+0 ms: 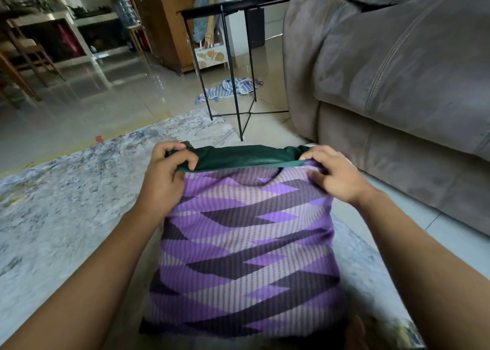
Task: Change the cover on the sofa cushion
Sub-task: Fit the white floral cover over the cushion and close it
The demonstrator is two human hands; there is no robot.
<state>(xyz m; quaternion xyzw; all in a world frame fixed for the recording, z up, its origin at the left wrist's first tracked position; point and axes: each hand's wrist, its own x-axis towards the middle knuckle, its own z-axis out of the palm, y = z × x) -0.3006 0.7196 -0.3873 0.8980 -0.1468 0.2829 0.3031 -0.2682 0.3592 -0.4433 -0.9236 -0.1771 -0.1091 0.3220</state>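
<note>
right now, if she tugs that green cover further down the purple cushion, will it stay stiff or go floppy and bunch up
Probably floppy: the green cover already sags and folds between the left hand and right hand. It will likely bunch, since the purple cushion looks plump and ribbed, which should add drag. The cushion itself seems soft and light.

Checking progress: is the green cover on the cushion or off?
Barely on. The green cover wraps only the far edge; the purple patterned cushion is otherwise exposed. Left hand and right hand grip its opening.
</note>
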